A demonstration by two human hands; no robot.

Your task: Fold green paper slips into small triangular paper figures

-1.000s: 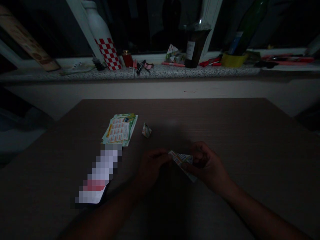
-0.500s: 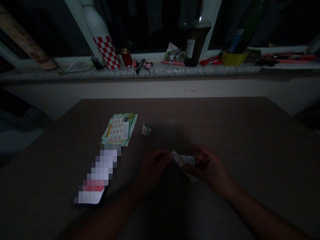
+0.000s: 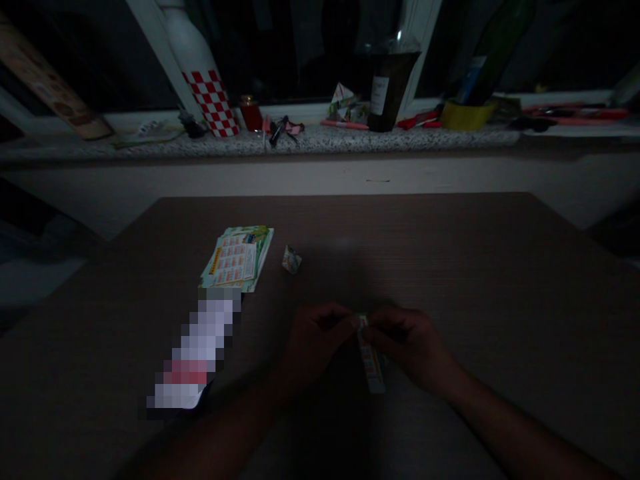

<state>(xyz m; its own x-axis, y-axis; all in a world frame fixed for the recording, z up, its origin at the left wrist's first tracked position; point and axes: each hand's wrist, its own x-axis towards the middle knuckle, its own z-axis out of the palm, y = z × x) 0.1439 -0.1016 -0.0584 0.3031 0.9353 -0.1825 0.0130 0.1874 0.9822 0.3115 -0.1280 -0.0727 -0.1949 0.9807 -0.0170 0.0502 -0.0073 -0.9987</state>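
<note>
A narrow folded strip of printed paper (image 3: pixel 371 365) hangs between my hands above the table. My left hand (image 3: pixel 320 340) pinches its upper end from the left with thumb and finger. From the right, my right hand (image 3: pixel 410 340) grips the same end, its thumb on the printed face. The fingertips of both hands are close together, and part of the paper is hidden behind the right fingers. Beyond my left hand lies a small folded paper piece (image 3: pixel 291 260). A stack of printed paper slips (image 3: pixel 234 260) rests to its left.
A phone (image 3: pixel 200 353) with a blurred-out screen lies on the wooden table (image 3: pixel 450 253), left of my arms. Along the granite sill (image 3: pixel 320 141) stand a checkered bottle (image 3: pixel 210 100), a dark vase with a label (image 3: pixel 393 93), a yellow tape roll (image 3: pixel 467 115) and pens.
The paper has turned to hang more upright and now looks narrower, its side flap out of sight. My left hand has moved right, bringing the fingertips of both hands together.
</note>
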